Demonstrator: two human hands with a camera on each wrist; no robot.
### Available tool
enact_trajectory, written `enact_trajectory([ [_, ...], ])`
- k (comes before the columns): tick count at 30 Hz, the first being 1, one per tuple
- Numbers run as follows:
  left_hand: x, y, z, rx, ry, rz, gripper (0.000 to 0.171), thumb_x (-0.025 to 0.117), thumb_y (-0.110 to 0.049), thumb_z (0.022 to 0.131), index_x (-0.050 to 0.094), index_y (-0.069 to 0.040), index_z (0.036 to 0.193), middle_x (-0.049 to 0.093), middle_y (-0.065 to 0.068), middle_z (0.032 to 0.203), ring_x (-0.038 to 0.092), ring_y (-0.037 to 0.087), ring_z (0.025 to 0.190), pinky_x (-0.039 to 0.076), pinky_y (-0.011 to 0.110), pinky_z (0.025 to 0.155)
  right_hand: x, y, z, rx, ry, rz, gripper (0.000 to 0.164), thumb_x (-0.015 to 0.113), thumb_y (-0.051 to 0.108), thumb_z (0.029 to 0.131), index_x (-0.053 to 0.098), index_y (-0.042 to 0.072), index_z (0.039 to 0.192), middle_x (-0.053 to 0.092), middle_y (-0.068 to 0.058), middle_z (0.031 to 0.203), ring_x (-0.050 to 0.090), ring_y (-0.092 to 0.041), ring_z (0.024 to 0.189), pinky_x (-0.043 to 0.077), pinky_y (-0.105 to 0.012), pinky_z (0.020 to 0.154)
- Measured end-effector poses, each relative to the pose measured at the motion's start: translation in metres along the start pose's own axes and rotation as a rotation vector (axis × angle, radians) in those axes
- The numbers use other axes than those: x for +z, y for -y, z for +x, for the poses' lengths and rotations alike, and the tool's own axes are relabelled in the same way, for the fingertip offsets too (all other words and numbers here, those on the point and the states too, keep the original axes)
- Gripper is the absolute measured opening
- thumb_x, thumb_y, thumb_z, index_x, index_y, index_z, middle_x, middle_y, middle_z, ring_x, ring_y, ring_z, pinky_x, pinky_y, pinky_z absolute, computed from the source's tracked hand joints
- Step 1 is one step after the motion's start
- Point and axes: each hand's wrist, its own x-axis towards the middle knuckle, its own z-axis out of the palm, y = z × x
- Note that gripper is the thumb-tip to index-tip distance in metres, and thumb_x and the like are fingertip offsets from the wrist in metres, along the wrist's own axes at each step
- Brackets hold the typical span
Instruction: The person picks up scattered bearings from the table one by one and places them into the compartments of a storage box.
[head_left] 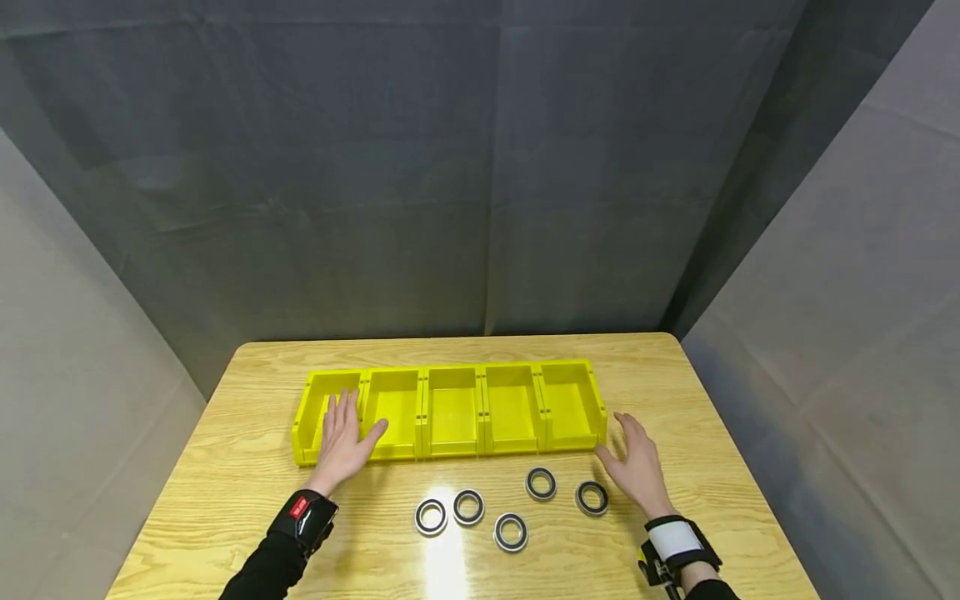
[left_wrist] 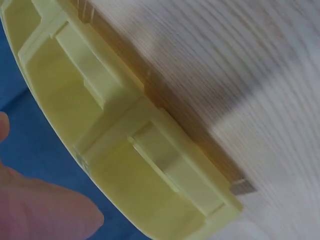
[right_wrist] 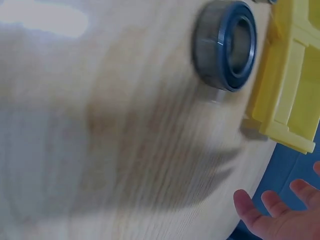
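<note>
Nearest you: five ring bearings (head_left: 511, 547) are lying between 4 and 6 o'clock from yellow bin row (head_left: 482, 408). Working well here is probably meaning moving both hands evenly, not knocking bearings. Your right hand (head_left: 633, 468) is hanging between 3 and 4 o'clock, fingers relaxed, gripping nothing. Your left hand (head_left: 345, 446) is hovering between 8 and 9 o'clock, fingers straight, gripping nothing. Whether either is touching bin row, views are not showing clearly.

Component layout

Five-bin row (head_left: 453, 447): on worktop (head_left: 225, 467), before rear curtain (head_left: 480, 183). Five bearings (head_left: 511, 547): on worktop, in front of row. Left hand (head_left: 345, 446): at row's left end. Right hand (head_left: 637, 468): beside row's right end, right of all bearings.
</note>
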Motion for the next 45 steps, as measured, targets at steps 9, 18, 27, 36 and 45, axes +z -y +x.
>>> enact_trajectory([
  [9, 0.014, -0.008, 0.008, 0.019, 0.071, 0.049, 0.089, 0.055, -0.045, 0.099, 0.013, 0.006, 0.158, 0.002, 0.032, 0.166, -0.009, 0.052, 0.153, -0.003, 0.067, 0.123, 0.007, 0.004, -0.032, -0.042, 0.047, -0.187, 0.069, 0.070, 0.029, 0.089, 0.045, 0.000, 0.146, 0.034, -0.030, 0.157, 0.035, -0.059, 0.137, 0.042, -0.075, 0.098],
  [18, 0.018, -0.004, 0.012, -0.030, 0.060, 0.050, 0.093, 0.061, -0.045, 0.095, 0.014, 0.005, 0.158, -0.004, 0.033, 0.165, -0.013, 0.054, 0.152, -0.005, 0.068, 0.121, 0.025, 0.005, -0.052, -0.057, 0.075, -0.272, 0.060, 0.073, 0.029, 0.085, 0.056, 0.006, 0.138, 0.042, -0.026, 0.153, 0.042, -0.055, 0.134, 0.046, -0.072, 0.094],
  [27, 0.020, -0.005, 0.012, -0.061, 0.096, 0.087, 0.098, 0.065, -0.045, 0.093, 0.013, 0.005, 0.159, -0.008, 0.032, 0.166, -0.011, 0.053, 0.153, -0.003, 0.067, 0.123, 0.045, 0.005, -0.064, -0.207, 0.002, -0.289, 0.046, 0.079, 0.021, 0.077, 0.067, 0.010, 0.119, 0.057, -0.021, 0.132, 0.054, -0.048, 0.114, 0.050, -0.062, 0.091],
  [36, 0.030, 0.004, 0.013, -0.034, 0.058, 0.092, 0.103, 0.066, -0.051, 0.089, 0.013, 0.004, 0.159, -0.010, 0.032, 0.166, -0.009, 0.050, 0.154, -0.006, 0.065, 0.124, 0.051, 0.008, -0.064, -0.206, 0.036, -0.328, 0.038, 0.078, 0.017, 0.075, 0.068, 0.013, 0.112, 0.058, -0.017, 0.123, 0.055, -0.043, 0.108, 0.053, -0.057, 0.084],
  [45, 0.032, 0.003, 0.013, -0.044, 0.055, 0.124, 0.105, 0.065, -0.057, 0.088, 0.017, 0.003, 0.159, -0.010, 0.030, 0.166, -0.006, 0.048, 0.155, -0.004, 0.064, 0.125, 0.052, 0.011, -0.061, -0.173, 0.081, -0.330, 0.029, 0.074, 0.009, 0.075, 0.068, 0.015, 0.103, 0.058, -0.015, 0.117, 0.053, -0.040, 0.107, 0.053, -0.053, 0.084],
])
